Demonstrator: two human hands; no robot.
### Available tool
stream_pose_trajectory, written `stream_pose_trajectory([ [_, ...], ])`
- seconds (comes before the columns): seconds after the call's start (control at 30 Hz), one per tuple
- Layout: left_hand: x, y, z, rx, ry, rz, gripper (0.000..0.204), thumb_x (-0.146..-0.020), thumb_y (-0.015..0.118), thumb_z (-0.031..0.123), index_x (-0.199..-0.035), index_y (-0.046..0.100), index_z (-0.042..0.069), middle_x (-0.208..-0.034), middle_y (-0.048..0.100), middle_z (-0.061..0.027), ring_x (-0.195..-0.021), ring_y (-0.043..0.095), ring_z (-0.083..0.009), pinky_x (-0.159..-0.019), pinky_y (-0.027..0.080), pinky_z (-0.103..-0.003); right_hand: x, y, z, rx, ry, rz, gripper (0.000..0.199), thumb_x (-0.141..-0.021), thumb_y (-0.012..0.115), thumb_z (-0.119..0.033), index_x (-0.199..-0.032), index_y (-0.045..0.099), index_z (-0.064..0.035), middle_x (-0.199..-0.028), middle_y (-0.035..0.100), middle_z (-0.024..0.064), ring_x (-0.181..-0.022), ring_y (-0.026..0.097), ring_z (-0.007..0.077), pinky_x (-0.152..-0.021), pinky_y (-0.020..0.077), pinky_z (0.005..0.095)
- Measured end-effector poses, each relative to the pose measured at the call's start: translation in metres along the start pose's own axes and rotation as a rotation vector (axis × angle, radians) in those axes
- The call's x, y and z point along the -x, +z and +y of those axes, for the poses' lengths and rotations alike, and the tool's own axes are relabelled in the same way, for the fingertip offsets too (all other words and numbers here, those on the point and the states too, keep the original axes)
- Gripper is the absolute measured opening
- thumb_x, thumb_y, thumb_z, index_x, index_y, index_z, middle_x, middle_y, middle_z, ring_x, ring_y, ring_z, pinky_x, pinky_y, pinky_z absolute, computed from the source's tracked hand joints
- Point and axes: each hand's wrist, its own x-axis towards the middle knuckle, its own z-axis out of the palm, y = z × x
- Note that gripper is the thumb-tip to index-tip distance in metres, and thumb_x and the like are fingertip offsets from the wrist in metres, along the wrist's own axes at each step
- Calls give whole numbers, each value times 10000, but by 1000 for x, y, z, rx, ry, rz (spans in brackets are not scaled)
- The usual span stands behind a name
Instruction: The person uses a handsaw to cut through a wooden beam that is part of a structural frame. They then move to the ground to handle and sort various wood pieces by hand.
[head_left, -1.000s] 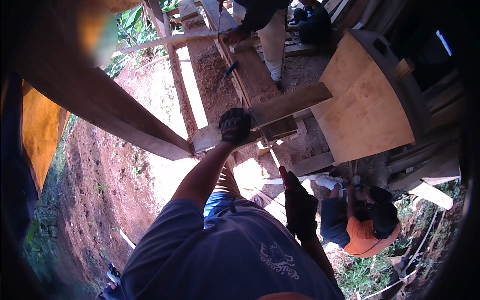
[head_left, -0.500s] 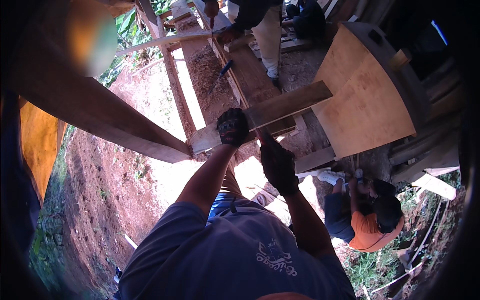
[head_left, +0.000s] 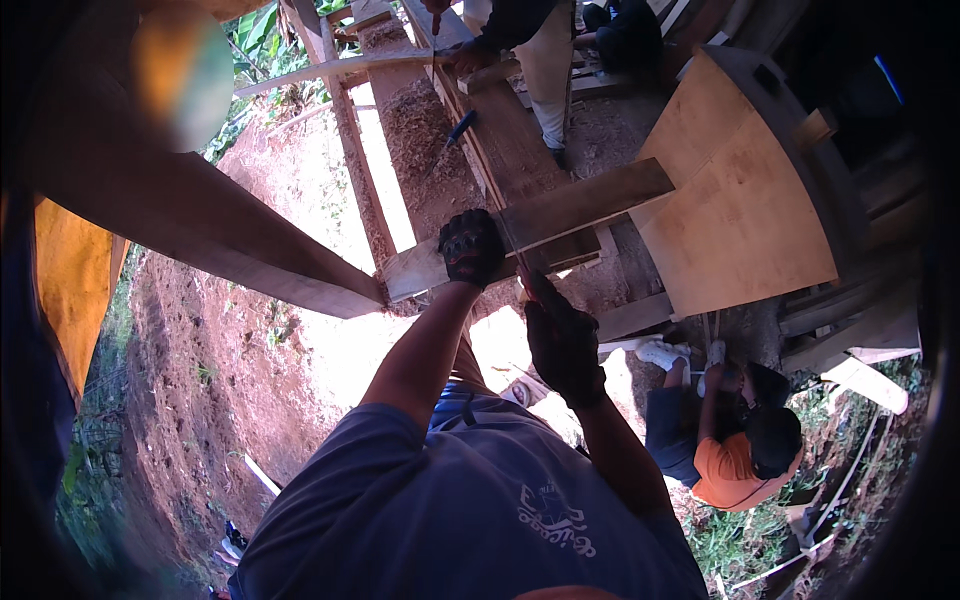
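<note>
- Head view: my left hand (head_left: 470, 247), in a black glove, is stretched out at the end of a straight arm, fingers curled down and pressed together over the near edge of a plank (head_left: 560, 215) that runs slantwise from lower left to upper right.
- My right hand (head_left: 563, 340), also gloved, sits lower and nearer to me, elbow bent, fist closed round a thin dark tool (head_left: 528, 282) whose tip points up at the plank's underside, just right of the left hand; what kind of tool it is I cannot tell.
- The plank lies across a longer sawdust-strewn bench (head_left: 500, 140), its left end meeting a heavy beam (head_left: 250, 250) that crosses the frame from the upper left.
- A pale plywood panel (head_left: 745, 215) stands to the right of the plank's far end.
- At the top, another person's hand (head_left: 462, 55) rests on the bench, well apart from mine.
- Below right, a person in an orange shirt (head_left: 725, 460) crouches on the ground.
- Bare red earth (head_left: 220, 370) fills the lower left.
</note>
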Motion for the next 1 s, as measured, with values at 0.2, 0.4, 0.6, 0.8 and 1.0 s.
stream_pose_trajectory([
  [0.2,-1,6,1,-33,-71,-27,178,-937,602,199,-1036,688,79,-1070,698,-183,-1073,663,-395,-934,496,-554,50,-52,-33,340,67,-205,473,-1039,630,-117,-1510,610,-69,-1406,736,124,-689,752,315,-609,586,422],
  [0.4,3,3,-1,16,-24,20,168,-933,610,196,-1025,691,81,-1043,695,-175,-1058,666,-395,-928,496,-556,33,-48,-36,196,147,-129,404,-1025,647,-122,-1418,650,-32,-1397,742,116,-698,755,301,-640,592,412],
  [0.6,0,0,-8,-34,-12,33,165,-929,614,208,-1005,693,85,-1004,693,-165,-1020,670,-392,-926,502,-559,3,10,20,186,8,-9,467,-1027,652,-118,-1493,631,-90,-1362,747,146,-726,758,310,-649,590,415],
  [0.8,5,7,-6,-5,-27,116,165,-927,616,215,-1010,694,95,-1007,690,-168,-1028,666,-388,-928,499,-571,37,-54,-58,125,379,-228,361,-1072,628,-92,-1418,675,-1,-1298,757,246,-1033,775,411,-845,616,436],
  [1.0,-3,8,-6,4,-19,89,179,-929,620,228,-1031,695,102,-1017,691,-164,-1052,662,-385,-933,494,-578,5,-24,-16,192,138,-96,375,-1074,634,-77,-1440,681,-10,-1355,752,221,-1147,773,362,-914,610,410],
])
